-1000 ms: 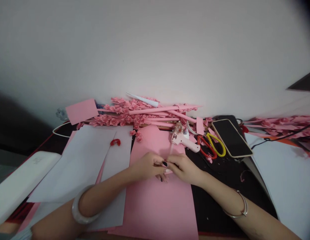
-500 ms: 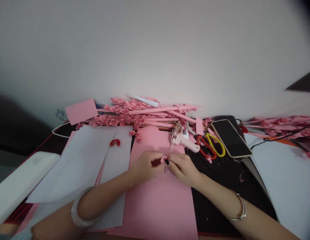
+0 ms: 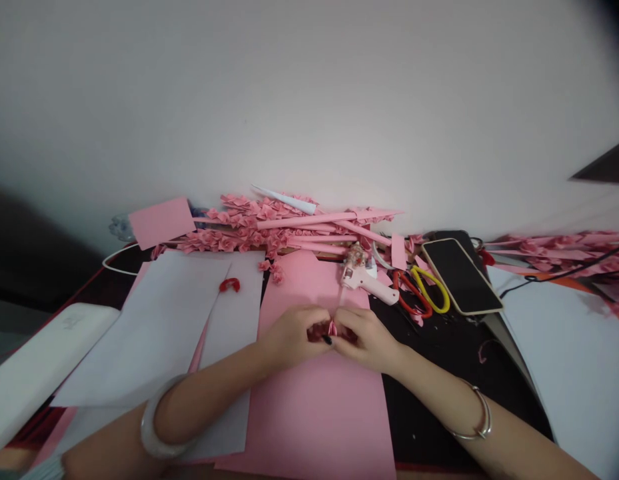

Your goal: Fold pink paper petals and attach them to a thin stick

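Observation:
A small folded pink paper piece (image 3: 332,328) is pinched between my two hands, above a large pink sheet (image 3: 322,413). My left hand (image 3: 295,335) grips it from the left with curled fingers. From the right, my right hand (image 3: 365,338) holds the same piece between thumb and fingers, with a dark thumbnail showing. The fingertips of both hands meet around it and hide part of it. Just behind my right hand lies a pale glue gun (image 3: 370,283), its nozzle end towards the left.
Pink paper flower stems (image 3: 254,230) lie along the wall. Scissors with red and yellow handles (image 3: 429,290) and a phone (image 3: 462,277) rest at the right. White sheets (image 3: 149,320) and a white box-like object (image 3: 49,360) are at the left.
Both hands have turned slightly and their fingers are more arched around the pink piece. The piece now stands more upright between the fingertips.

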Tool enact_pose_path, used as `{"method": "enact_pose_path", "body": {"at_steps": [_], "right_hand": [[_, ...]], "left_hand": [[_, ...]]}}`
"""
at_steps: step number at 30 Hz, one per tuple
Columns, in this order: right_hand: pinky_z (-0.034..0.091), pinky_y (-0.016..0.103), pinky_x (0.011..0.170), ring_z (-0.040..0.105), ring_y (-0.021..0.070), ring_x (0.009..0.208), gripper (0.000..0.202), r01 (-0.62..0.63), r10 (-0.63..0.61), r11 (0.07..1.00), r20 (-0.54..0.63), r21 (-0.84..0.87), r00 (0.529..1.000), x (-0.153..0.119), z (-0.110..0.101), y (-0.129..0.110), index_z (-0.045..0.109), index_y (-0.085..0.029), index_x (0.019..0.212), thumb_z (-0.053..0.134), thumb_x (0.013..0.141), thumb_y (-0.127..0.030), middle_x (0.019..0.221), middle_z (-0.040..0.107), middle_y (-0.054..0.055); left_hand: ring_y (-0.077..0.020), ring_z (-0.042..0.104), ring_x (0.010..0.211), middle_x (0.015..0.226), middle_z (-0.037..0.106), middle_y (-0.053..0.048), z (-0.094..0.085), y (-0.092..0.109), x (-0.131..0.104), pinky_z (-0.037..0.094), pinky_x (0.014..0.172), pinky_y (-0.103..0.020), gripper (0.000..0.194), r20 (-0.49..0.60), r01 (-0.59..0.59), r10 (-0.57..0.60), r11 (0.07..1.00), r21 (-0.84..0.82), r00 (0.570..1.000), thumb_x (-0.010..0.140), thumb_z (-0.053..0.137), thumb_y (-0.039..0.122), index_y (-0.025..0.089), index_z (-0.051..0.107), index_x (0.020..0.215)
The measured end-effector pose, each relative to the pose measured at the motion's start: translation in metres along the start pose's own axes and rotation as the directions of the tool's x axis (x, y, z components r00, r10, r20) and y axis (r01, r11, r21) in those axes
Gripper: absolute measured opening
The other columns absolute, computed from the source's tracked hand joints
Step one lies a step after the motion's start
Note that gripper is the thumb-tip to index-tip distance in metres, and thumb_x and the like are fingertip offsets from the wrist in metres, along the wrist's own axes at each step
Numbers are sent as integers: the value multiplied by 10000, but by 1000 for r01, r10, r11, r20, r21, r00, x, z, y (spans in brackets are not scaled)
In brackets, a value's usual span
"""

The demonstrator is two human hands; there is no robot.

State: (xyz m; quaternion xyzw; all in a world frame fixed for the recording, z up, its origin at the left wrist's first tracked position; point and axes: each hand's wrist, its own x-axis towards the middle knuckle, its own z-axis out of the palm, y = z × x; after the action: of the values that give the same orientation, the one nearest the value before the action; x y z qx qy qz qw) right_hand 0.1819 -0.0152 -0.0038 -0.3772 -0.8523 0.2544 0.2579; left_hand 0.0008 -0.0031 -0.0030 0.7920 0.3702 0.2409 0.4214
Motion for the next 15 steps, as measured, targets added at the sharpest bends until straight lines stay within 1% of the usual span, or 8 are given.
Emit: {"method": "enact_pose_path", "body": {"at_steps": [2,6,9,12,13,15], "right_hand": [[273,224,508,357,103,523,180,-14,14,1000,-36,15,999,-1,0,0,366,-198,660,476,800,-172,594,378,-41],[290,236,516,377,116,534,144,-31,33,999,-69,29,997,-2,-1,2,383,-197,674,423,802,-145,598,386,-30],[290,246,514,376,125,530,152,-28,30,999,-110,24,994,-1,-2,3,388,-197,668,383,805,-133,593,387,-24],[307,252,529,396,130,545,170,-55,62,997,-139,52,988,0,-3,2,416,-190,690,360,843,-142,615,425,-11],[309,251,531,396,128,545,187,-69,78,996,-151,64,985,0,-3,2,416,-189,689,355,862,-150,615,424,-12],[306,246,526,387,121,531,229,-89,103,992,-171,87,980,1,-4,2,406,-190,676,347,896,-170,599,406,-21]], "left_hand": [[-85,376,548,596,417,61,0,1,0,294,524,-209,120,-26,14,-13,1000,14,1000,679,560,146,170,453,630],[-89,414,562,648,472,49,0,4,0,336,541,-206,87,-65,25,-25,1000,-15,998,694,578,177,179,491,702],[-82,420,546,687,502,39,0,6,-1,350,529,-201,67,-69,13,-17,999,-47,998,716,572,189,181,516,752],[-72,404,517,694,512,40,-2,7,-1,351,510,-196,35,-71,17,-23,997,-79,997,748,538,188,181,523,779],[-73,405,519,684,509,42,-2,7,0,353,514,-197,23,-87,26,-33,996,-86,996,762,530,198,179,522,772],[-77,418,532,657,497,44,-3,6,1,361,525,-199,76,-148,62,-78,992,-115,986,789,531,243,176,514,757]]}}
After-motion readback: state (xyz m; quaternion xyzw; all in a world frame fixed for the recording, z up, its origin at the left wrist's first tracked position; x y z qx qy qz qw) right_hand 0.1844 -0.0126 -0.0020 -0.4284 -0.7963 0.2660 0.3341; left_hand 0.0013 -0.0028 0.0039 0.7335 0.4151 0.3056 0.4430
